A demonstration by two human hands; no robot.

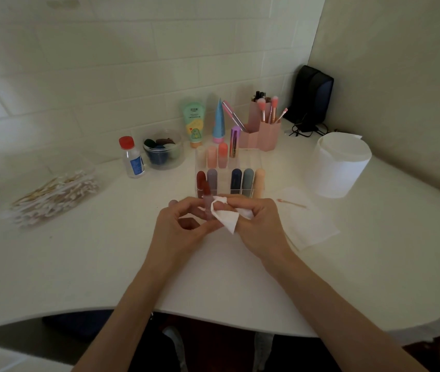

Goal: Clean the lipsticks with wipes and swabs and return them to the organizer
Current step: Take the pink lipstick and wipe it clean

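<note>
1. Grips the lipstick [207, 202] in the left hand [178, 224], fingers curled round the lower barrel, above the bench [106, 264] and just near of the clear organizer [249, 161].
2. Holds the long axis roughly upright, reddish end pointing up and away, clear of the fingers.
3. Pinches a white wipe [228, 220] in the right hand [256, 224], fingers curled, the wipe folded over the fingertips and touching the right side of the barrel.
4. Sets the lipstick directly left of the wipe-covered fingers, in contact with them. Judged: wiping under way, with the left hand as holder and the right as the working hand. Calls next for a stroke up or down the upright axis, or a turn of the barrel against the wipe.
5. Shows a gap in the organizer's near row, between a grey lipstick and a navy one, just beyond the hands. Judged the likely slot for the return, and nearest the left hand, which carries the lipstick.
6. Cannot tell whether the dark shape under the left fingers is the cap.
7. Leaves the cotton swabs [52, 194] heaped well apart at the left, and one used swab [291, 204] on a sheet [312, 226] just right of the right hand.
</note>
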